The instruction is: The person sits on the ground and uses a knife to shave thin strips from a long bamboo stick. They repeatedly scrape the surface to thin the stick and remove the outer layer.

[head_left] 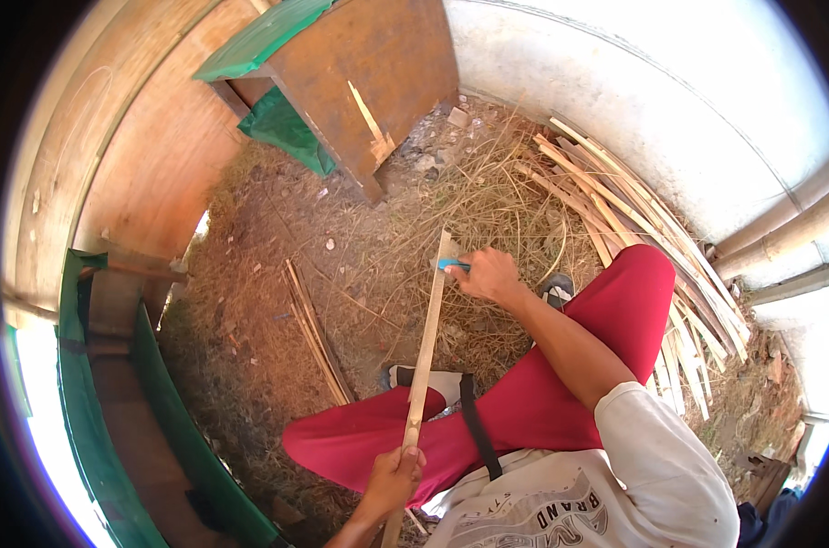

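A long pale strip of split bamboo runs from my lap up and away across my crossed legs, its far end over the ground litter. My left hand is closed round its near part, thumb on top, just above the lap. Near the far end, my right hand grips the blue handle of a knife. The blade seems to lie against the strip, but it is too small to see clearly. A dark strap crosses my red trousers.
Bamboo strips lie heaped at the right along a white wall. Several thin strips lie left of my legs. Dry shavings cover the ground ahead. A brown wooden cabinet stands beyond; a green-edged wooden box is at left.
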A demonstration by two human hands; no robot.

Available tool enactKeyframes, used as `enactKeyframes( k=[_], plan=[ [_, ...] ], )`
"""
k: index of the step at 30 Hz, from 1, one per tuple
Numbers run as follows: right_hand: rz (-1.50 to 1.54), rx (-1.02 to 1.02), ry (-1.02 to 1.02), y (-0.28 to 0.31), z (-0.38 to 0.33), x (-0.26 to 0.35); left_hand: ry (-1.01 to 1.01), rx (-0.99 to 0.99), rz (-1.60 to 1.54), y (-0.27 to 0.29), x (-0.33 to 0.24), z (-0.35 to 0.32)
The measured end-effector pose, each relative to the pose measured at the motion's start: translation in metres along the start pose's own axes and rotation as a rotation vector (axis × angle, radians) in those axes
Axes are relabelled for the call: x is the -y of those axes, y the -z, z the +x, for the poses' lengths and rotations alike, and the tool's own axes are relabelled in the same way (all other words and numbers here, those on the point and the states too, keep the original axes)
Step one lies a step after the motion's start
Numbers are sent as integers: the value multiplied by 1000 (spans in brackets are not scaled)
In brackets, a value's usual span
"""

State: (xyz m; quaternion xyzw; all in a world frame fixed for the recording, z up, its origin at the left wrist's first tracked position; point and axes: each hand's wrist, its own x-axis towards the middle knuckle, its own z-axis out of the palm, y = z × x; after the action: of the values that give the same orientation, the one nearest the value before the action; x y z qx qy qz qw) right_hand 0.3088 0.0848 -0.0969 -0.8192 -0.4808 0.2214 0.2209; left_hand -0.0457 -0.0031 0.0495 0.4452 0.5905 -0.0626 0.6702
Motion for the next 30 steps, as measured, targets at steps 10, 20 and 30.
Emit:
enactKeyframes(
  k=[10,20,30],
  plan=[
    [-110,-31,-314,3,23,-55,133,-77,85,25,16,-69],
    [-475,79,-243,18,8,-28,-33,34,-91,37,-2,-8],
    [87,49,401,86,-81,85,-167,106,-193,13,-53,64]
  ],
)
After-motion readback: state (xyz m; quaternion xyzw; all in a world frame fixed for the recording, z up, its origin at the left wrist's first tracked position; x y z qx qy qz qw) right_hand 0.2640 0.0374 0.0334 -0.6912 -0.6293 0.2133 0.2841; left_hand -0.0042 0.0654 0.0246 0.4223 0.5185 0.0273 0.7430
